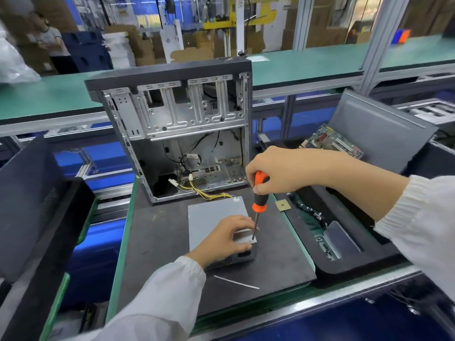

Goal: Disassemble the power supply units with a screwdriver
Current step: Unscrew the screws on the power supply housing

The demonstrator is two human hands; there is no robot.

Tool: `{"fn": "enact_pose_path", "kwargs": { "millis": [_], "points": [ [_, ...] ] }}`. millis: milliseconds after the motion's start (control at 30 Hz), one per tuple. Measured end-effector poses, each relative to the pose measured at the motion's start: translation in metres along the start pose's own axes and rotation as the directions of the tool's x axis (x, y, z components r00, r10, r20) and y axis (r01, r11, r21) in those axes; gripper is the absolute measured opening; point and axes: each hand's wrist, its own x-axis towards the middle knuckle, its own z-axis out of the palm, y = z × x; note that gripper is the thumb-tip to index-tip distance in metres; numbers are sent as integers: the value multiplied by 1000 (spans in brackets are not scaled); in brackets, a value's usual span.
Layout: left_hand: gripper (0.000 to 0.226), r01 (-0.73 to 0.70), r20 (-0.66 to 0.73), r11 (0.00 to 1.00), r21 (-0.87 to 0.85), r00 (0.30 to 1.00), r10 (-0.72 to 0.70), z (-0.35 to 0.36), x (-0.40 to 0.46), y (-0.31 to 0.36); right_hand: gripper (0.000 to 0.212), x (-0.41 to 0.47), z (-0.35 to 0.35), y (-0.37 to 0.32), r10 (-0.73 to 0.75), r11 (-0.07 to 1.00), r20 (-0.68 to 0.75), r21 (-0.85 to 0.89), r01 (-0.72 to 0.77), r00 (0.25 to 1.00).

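the power supply unit (216, 217) lies flat on the dark mat (160, 242) that covers the middle of the surface (118, 262), just in front of the opened computer case (177, 134). a bundle of yellow and black wires (204, 191) runs from the unit's far edge back into the bottom of the case.

the left hand (225, 238) rests on the near right corner of the unit, fingers curled over the top and the thumb wrapped down the near face, gripping it in place. the right hand (278, 169) is above and slightly to the right of the unit, its fingers closed round the top of the orange and black screwdriver (258, 200). the screwdriver stands nearly upright, and its thin shaft comes down just beside the left hand's fingertips (250, 223), with the tip touching the unit's top plate near the right edge.

a thin white strip (236, 282) lies on the mat in front of the unit, apart from it. a small square metal piece (283, 206) sits at the mat's right edge. to the right, a black tray (357, 262) holds a grey metal panel (342, 238), and a green circuit board (332, 141) lies further back.
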Motion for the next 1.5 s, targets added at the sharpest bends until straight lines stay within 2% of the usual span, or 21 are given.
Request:
{"fn": "enact_pose_path", "kwargs": {
  "millis": [300,933,1133,1233,1400,1500],
  "points": [
    [20,-3,-4,999,32,1000,4,3,1,0,7,4,6,2,-22,999,-33,-33,21,999],
    [18,30,23,999,17,999,-30,2,-1,-2,8,3,8,1,-32,999,-39,-28,31,999],
    [17,18,35,1000,15,999,-18,2,0,-2,8,2,9,0,-36,996,-11,-79,35,999],
    [18,46,37,998,-30,998,-45,2,-1,-3,6,1,7,1,-33,996,3,-80,33,999],
    [11,119,17,971,-207,993,-118,-1,-2,-5,5,0,5,0,-39,997,14,-74,40,999],
    [14,110,0,965,-237,994,-113,-2,-3,-5,5,2,5,1,-42,997,16,-64,43,999]
  ]
}}
